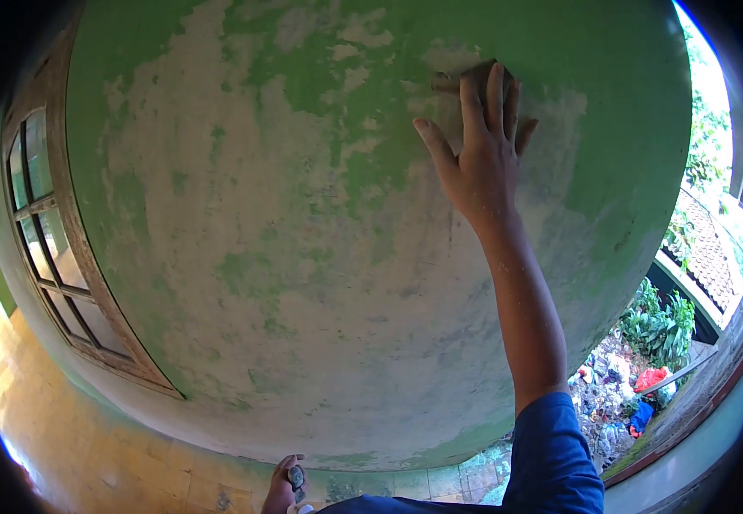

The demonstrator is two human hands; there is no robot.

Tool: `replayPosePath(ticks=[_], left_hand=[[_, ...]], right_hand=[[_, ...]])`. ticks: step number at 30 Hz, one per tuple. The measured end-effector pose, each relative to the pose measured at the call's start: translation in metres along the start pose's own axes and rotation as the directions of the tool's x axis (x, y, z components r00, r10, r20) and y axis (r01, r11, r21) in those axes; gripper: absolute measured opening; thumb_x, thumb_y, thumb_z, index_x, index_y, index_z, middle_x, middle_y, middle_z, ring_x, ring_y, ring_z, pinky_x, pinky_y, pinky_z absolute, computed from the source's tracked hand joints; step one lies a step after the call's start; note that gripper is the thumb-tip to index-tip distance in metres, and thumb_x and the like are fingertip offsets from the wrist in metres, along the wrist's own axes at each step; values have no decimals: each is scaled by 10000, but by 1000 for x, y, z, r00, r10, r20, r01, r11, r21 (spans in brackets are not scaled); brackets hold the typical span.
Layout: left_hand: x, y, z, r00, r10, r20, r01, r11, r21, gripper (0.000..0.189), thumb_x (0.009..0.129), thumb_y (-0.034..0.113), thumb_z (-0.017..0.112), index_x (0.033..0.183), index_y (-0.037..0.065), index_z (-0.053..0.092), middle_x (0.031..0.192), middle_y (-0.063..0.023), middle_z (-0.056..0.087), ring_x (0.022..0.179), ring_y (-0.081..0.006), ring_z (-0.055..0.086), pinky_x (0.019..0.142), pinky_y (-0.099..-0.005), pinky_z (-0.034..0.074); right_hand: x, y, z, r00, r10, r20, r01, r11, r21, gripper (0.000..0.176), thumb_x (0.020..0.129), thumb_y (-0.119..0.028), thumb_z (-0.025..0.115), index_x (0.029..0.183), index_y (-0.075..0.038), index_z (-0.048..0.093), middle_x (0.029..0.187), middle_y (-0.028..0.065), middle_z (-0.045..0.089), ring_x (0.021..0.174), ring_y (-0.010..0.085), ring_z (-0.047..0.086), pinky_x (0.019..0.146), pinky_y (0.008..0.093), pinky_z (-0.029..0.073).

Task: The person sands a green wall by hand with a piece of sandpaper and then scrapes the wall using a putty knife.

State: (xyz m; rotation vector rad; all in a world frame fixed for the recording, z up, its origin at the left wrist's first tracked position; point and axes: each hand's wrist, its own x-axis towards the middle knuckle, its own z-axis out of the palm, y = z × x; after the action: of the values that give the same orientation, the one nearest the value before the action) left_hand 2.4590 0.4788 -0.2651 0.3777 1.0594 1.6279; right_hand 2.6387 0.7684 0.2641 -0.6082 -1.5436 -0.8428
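Observation:
My right hand reaches up to a green wall with large pale, worn patches. Its fingers press a folded brown sheet, which looks like sandpaper, flat against the wall; the thumb and little finger are spread. Low at the bottom edge, near the foot of the wall, my left hand is partly in view. Its fingers are closed round a small grey object that is too small to name.
A wooden-framed window is on the left. Yellowish floor tiles run along the wall's base. At the right are a ledge, leafy plants, scattered rubbish and a tiled roof.

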Motion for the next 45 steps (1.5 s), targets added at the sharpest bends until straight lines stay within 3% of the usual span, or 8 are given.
replayPosePath(ticks=[15,18,20,22,26,39,41,45], left_hand=[[20,84,-27,977,-98,188,78,991,111,319,889,266,542,1064,3,501,589,-75,526,413,-154,472,397,-286,385],[27,94,-24,938,-131,321,61,974,219,362,879,251,561,1121,-4,472,623,-70,534,437,-152,482,395,-289,390],[31,104,-17,922,-209,325,92,936,340,426,866,249,591,1178,2,441,731,-81,575,575,-142,549,503,-277,451],[27,107,0,920,-138,366,-54,882,468,474,850,249,628,1221,11,453,876,-78,603,765,-131,583,670,-265,476],[27,104,6,860,-300,414,-9,801,599,416,846,212,643,1199,23,532,975,-50,615,856,-130,574,774,-270,460],[35,84,-3,925,-223,306,113,934,340,246,890,228,567,1024,35,494,882,-64,599,658,-105,566,491,-233,444],[34,82,-3,966,-144,213,114,982,149,202,910,250,523,992,71,481,823,-59,579,599,-129,557,469,-256,445],[39,78,4,996,-80,28,80,996,33,119,916,235,501,914,122,467,749,-38,544,555,-161,539,451,-286,432]], right_hand=[[-176,-129,-8,897,-273,347,171,940,297,274,772,-168,656,1024,-96,577,1376,148,383,1295,364,335,1049,571,239],[-240,-156,-32,866,-58,497,-233,833,502,214,774,-120,650,974,-90,580,1285,132,479,1228,359,410,1023,546,282],[-297,-189,-54,683,18,730,-628,526,574,201,788,-122,650,974,-76,590,1140,140,574,1091,321,534,939,440,393],[-349,-219,-74,175,-149,973,-968,156,198,299,866,-261,635,1045,-28,585,972,69,620,870,121,563,776,278,449],[-404,-253,-105,-202,-174,964,-904,-346,-252,301,937,-308,519,1050,-31,548,901,3,572,821,77,525,712,249,451],[-399,-270,-124,10,114,993,-968,-249,38,430,919,-333,525,1220,-32,465,1062,122,571,962,202,574,806,322,483],[-392,-265,-131,333,124,935,-931,200,305,491,882,-357,570,1219,-16,465,1164,171,488,1068,288,522,901,375,432],[-386,-257,-134,368,-150,917,-824,403,397,560,839,-388,614,1233,-31,438,1165,177,467,1095,329,485,908,393,424]])
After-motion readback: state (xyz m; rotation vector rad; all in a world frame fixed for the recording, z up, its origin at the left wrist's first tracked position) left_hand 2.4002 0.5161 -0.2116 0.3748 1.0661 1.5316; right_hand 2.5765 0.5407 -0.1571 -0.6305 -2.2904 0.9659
